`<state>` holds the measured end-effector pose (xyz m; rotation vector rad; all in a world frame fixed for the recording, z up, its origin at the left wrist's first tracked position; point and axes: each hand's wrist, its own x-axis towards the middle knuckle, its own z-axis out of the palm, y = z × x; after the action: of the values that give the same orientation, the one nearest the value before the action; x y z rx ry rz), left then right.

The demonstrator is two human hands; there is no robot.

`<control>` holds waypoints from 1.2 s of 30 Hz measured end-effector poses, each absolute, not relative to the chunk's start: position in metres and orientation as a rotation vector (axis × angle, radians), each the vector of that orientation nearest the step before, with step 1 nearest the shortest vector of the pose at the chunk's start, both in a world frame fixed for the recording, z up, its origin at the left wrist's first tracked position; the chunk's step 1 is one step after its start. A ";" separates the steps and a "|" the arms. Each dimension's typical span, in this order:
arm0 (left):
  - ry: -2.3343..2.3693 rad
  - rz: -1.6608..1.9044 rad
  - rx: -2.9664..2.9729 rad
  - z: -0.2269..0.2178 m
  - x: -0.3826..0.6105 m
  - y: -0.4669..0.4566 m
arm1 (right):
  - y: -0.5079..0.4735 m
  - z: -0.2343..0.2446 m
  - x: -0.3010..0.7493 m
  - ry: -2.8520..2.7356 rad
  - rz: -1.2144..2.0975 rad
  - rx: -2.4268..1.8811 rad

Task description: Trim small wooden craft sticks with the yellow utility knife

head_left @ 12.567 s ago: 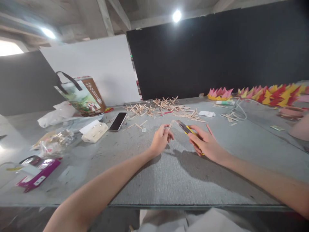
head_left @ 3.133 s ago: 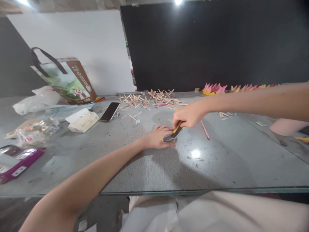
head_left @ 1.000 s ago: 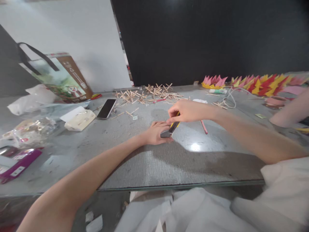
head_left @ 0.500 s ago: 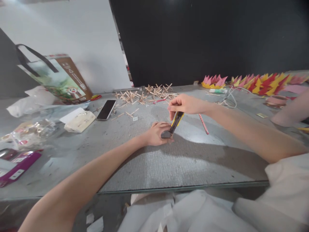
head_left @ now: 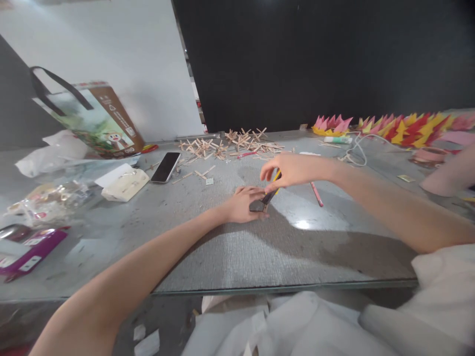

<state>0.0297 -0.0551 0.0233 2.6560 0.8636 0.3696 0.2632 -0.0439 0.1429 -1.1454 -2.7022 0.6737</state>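
Observation:
My left hand [head_left: 243, 205] rests on the table, its thumb and fingers curved around the lower end of a yellow-and-black utility knife [head_left: 269, 197]. Whatever the left fingertips press or pinch there is too small to make out. My right hand [head_left: 291, 172] grips the knife's upper part, thumb along it, and covers most of the handle. The knife leans, its lower end at the left thumb. A dark gap shows between the left thumb and fingers. Just right of the hands lies a pink pencil-like stick [head_left: 316, 194].
A pile of thin wooden sticks [head_left: 245, 142] lies at the back. Left are a phone [head_left: 166, 167], a tissue pack [head_left: 125, 184], a shopping bag [head_left: 106, 123] and a purple package [head_left: 35, 253]. Folded-paper pieces [head_left: 411, 129], a glue stick [head_left: 337, 140] and another person's arm [head_left: 451, 170] are right.
My right hand has come down along the utility knife, closer to my left hand, and now hides more of the handle. My left hand stays in place. The view has shifted slightly.

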 end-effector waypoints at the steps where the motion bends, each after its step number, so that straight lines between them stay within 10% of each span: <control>1: 0.864 0.365 2.660 0.023 0.030 -0.055 | -0.046 0.144 0.264 -2.751 0.677 -1.211; 36: 0.804 0.360 2.649 0.028 0.030 -0.057 | -0.047 0.146 0.264 -2.838 0.647 -1.207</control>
<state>0.0301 -0.0573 0.0283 2.6486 0.8041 0.3604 0.2644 -0.0471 0.1459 -1.2068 -2.8380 0.6471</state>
